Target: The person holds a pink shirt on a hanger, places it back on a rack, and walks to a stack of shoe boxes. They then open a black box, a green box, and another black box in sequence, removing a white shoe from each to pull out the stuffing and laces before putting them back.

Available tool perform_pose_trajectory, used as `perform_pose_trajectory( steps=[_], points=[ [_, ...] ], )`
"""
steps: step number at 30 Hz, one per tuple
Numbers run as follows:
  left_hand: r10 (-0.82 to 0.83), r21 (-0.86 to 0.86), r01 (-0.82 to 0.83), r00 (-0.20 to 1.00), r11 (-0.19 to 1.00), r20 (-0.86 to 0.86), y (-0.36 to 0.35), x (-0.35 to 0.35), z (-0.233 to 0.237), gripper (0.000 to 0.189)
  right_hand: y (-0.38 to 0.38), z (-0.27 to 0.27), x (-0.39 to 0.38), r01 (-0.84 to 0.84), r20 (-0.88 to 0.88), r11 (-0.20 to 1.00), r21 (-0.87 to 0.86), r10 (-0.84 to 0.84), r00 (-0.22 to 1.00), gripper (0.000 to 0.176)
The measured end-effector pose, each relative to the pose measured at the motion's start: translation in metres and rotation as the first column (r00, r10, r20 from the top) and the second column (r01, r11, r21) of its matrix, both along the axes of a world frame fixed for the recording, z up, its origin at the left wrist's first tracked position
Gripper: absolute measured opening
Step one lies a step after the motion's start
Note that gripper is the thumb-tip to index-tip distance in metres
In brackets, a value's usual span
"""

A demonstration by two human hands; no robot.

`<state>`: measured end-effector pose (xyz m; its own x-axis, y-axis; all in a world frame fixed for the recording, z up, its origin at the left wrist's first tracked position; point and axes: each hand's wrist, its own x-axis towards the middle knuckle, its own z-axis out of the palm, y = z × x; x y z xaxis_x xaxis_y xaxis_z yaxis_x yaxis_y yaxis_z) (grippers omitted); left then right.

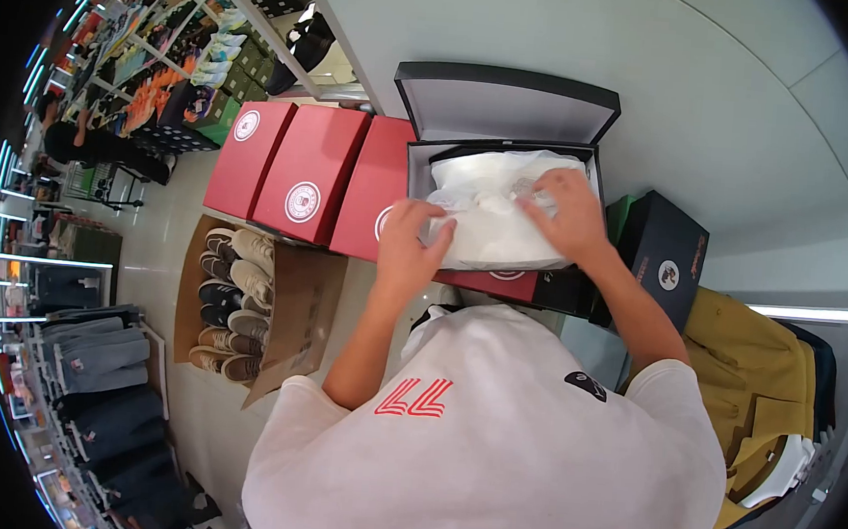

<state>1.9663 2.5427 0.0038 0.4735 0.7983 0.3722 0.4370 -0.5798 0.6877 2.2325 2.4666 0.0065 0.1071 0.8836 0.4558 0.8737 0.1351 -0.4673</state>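
An open black shoebox sits before me, its lid tilted up at the back. White tissue paper covers what lies inside. At the box's left side, my left hand touches the tissue with thumb and fingers apart. My right hand rests over the right part of the tissue, its fingers curved and spread at the paper's edge. Whatever is under the paper is hidden.
Red shoeboxes stand left of the open box. A carton of shoes is on the floor at left. Right are a dark box and mustard clothing. Clothes racks and another person are far left.
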Motion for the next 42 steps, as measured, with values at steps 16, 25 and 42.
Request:
perform_pose_trajectory(
  steps=[16,25,42],
  points=[
    [0.121,-0.376,0.104,0.840,0.921,0.529,0.072,0.030,0.051,0.067,-0.011,0.049,0.082,0.368,-0.792,0.929,-0.042,-0.255,0.555,0.059],
    [0.172,-0.347,-0.034,0.911,0.937,0.374,-0.055,-0.028,0.008,0.062,-0.116,-0.006,0.011,0.389,-0.769,0.921,-0.031,-0.270,0.579,0.037],
    [0.453,-0.742,-0.127,0.854,0.659,0.256,-0.017,-0.031,-0.052,0.034,-0.069,-0.070,0.054,0.318,-0.687,0.919,-0.232,-0.387,0.615,0.049]
  ],
)
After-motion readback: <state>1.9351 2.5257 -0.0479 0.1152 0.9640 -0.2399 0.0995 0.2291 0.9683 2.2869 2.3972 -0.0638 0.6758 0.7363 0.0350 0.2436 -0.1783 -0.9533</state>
